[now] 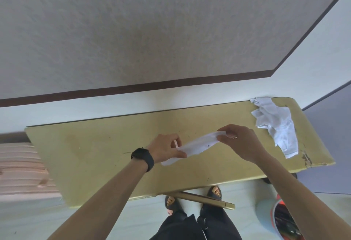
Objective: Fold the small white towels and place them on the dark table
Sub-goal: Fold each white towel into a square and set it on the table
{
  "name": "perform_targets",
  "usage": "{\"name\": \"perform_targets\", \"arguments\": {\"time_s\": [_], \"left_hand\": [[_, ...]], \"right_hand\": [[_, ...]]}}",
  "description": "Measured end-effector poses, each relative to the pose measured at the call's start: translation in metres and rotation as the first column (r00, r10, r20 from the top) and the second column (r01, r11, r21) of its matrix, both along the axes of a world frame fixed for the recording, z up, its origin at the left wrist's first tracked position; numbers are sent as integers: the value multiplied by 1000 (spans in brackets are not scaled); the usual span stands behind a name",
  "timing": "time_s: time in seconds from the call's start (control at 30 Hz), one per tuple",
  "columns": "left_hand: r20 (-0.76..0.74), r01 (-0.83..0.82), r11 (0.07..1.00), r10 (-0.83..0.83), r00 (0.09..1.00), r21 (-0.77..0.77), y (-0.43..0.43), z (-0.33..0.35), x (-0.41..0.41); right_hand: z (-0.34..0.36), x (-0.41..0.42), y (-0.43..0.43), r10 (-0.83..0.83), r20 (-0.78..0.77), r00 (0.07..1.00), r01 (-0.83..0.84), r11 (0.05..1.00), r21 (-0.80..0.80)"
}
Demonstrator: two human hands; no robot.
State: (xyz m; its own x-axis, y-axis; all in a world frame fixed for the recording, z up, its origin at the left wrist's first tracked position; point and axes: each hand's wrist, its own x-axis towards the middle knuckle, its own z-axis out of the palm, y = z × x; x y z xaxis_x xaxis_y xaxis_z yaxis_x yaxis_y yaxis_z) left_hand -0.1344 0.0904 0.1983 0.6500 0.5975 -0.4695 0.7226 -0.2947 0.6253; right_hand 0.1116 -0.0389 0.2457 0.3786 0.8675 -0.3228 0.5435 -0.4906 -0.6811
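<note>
Pinching a small white towel [197, 144] taut between left hand [167, 147] and right hand [239, 141], just above the table [98, 156]. Best to match corners squarely before creasing; unfolded pile [275, 125] waiting beyond the right grip.

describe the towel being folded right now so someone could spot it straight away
On the long yellowish-green table, look to the middle, where the left hand and right hand meet. The narrow white towel is stretched between them, unlike the crumpled white towel pile lying untouched at the right end.
</note>
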Motion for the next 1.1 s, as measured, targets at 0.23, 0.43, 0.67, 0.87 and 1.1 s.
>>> {"name": "perform_targets", "arguments": {"time_s": [0.23,0.43,0.67,0.87,1.1], "left_hand": [[35,-70,997,70,997,16,20,10,-13],[-181,-3,958,58,982,287,27,17,-15],[312,-62,987,13,950,148,-6,47,43],[256,24,939,-118,959,342,-3,50,54],[56,131,826,-193,980,549,6,50,26]], "right_hand": [[-5,-2,0,-89,-28,996,91,994,54],[-4,-11,1,-33,4,999,33,998,58],[8,-35,21,222,60,973,-228,967,116],[15,-35,24,173,47,984,-177,981,83],[1,-43,14,160,10,987,-160,985,65]]}}
